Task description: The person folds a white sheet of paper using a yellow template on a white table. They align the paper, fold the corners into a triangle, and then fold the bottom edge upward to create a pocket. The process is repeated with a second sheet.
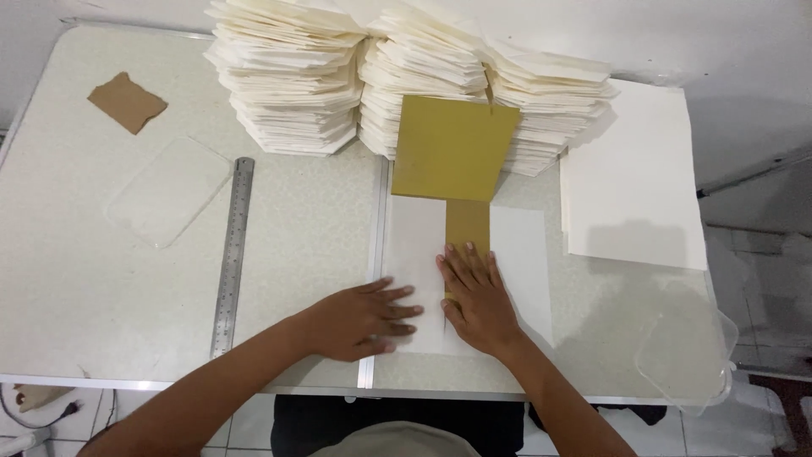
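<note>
A white paper sheet (524, 254) lies flat on the table's near middle. On it rests a mustard-yellow card template (452, 148), wide at the far end with a narrow stem (468, 224) running toward me. My right hand (478, 296) lies flat, fingers together, pressing on the near end of the stem and the sheet. My left hand (364, 320) lies flat on the sheet's left part, fingers spread and pointing right, beside the right hand. Neither hand grips anything.
Tall stacks of folded cream paper (292, 76) stand along the far edge. A pile of white sheets (634, 178) lies to the right. A steel ruler (233, 254), a clear plastic plate (169, 193) and a brown card scrap (127, 101) lie to the left. A clear plastic lid (685, 355) overhangs the right corner.
</note>
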